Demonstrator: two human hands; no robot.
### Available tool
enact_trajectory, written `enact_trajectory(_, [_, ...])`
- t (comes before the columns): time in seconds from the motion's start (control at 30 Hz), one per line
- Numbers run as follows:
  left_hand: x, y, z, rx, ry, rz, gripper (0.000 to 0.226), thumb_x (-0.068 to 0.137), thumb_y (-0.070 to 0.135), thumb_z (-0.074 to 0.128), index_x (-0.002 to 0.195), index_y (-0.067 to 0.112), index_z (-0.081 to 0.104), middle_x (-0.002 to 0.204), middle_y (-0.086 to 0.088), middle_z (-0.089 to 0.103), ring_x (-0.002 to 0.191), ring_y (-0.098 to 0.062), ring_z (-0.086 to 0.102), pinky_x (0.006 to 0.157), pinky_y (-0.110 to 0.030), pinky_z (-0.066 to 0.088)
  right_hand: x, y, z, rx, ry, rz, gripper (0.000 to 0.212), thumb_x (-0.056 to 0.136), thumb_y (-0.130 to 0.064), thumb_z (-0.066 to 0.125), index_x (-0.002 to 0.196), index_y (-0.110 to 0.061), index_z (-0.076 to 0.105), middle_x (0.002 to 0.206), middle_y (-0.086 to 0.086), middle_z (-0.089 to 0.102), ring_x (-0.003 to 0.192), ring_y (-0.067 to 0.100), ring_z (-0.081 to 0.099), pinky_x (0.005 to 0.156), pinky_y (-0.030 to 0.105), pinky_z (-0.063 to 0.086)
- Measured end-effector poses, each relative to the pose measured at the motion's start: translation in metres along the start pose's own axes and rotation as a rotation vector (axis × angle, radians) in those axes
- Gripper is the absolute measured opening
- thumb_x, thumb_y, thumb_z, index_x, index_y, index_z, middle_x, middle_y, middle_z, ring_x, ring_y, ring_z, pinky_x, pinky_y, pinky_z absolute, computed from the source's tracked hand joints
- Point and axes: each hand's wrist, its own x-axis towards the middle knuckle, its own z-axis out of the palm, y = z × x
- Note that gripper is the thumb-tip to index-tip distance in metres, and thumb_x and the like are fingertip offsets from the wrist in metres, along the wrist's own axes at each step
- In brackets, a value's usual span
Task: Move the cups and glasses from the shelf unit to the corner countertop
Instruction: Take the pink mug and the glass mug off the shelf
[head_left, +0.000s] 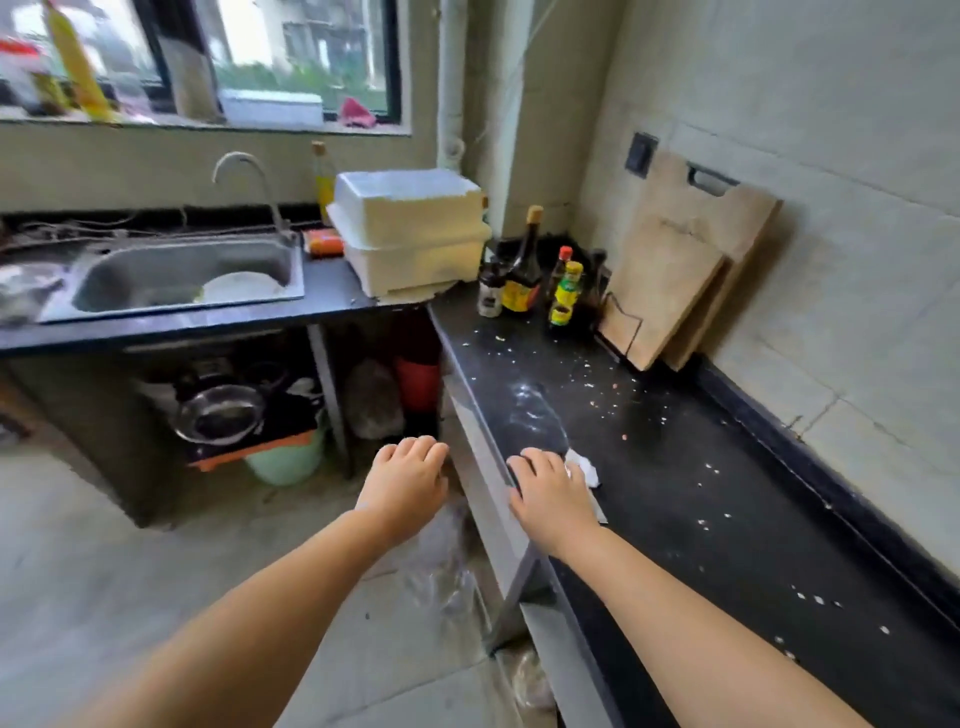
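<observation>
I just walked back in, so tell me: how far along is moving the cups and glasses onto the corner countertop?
Done: nothing that shows; no cups or glasses stand on the corner countertop, only bottles, cutting boards and crumbs. In hand: nothing; the left hand hangs free, the right hand rests at the counter edge beside a white scrap. Left: apparently everything; the shelf unit isn't in view.

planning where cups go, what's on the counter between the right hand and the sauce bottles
Head view: only scattered crumbs and a white smear on the black countertop between right hand and sauce bottles.
</observation>
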Motion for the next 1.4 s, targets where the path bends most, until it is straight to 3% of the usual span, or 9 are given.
enact_trajectory(0.17, [-0.087,-0.116,-0.026,0.018,0.052,-0.258,0.047,0.090,0.031,0.045,0.134,0.015,0.044,0.137,-0.005,0.049,0.127,-0.024,0.045,0.103,-0.035,0.033,0.041,-0.141,0.004,-0.016,0.012,-0.261,0.044,0.098,-0.037,0.036,0.140,-0.022,0.038,0.146,0.001,0.038,0.134,0.022,0.035,0.111,0.042,0.027])
enact_trajectory(0.43, [-0.224,-0.285,-0.065,0.062,0.046,-0.473,0.049,0.091,0.035,0.045,0.136,0.017,0.042,0.138,-0.004,0.047,0.128,-0.024,0.043,0.105,-0.037,0.033,0.064,-0.366,0.030,0.020,0.002,-0.478,0.043,0.096,-0.038,0.040,0.135,-0.019,0.043,0.143,0.004,0.042,0.131,0.023,0.039,0.110,0.044,0.025])
enact_trajectory(0.77, [-0.353,-0.434,-0.106,0.042,0.070,-0.742,0.049,0.092,0.038,0.045,0.138,0.021,0.037,0.141,-0.003,0.044,0.132,-0.021,0.039,0.109,-0.039,0.032,0.076,-0.579,0.052,0.019,-0.056,-0.715,0.041,0.095,-0.039,0.040,0.131,-0.020,0.047,0.139,0.006,0.045,0.128,0.027,0.041,0.108,0.046,0.027])
enact_trajectory(1.03, [-0.394,-0.551,-0.117,0.041,0.069,-0.872,0.047,0.091,0.038,0.043,0.134,0.020,0.041,0.136,-0.003,0.046,0.128,-0.023,0.042,0.105,-0.040,0.034,0.132,-0.704,0.064,0.020,-0.045,-0.858,0.040,0.093,-0.040,0.041,0.127,-0.020,0.050,0.129,0.005,0.052,0.119,0.028,0.049,0.100,0.044,0.035])
enact_trajectory(1.4, [-0.367,-0.745,-0.144,0.020,0.088,-0.998,0.043,0.091,0.039,0.040,0.130,0.020,0.044,0.135,-0.002,0.048,0.127,-0.022,0.042,0.104,-0.039,0.032,0.272,-0.862,0.067,0.017,-0.068,-0.924,0.041,0.094,-0.043,0.036,0.126,-0.021,0.048,0.128,0.005,0.052,0.117,0.027,0.050,0.099,0.046,0.037])
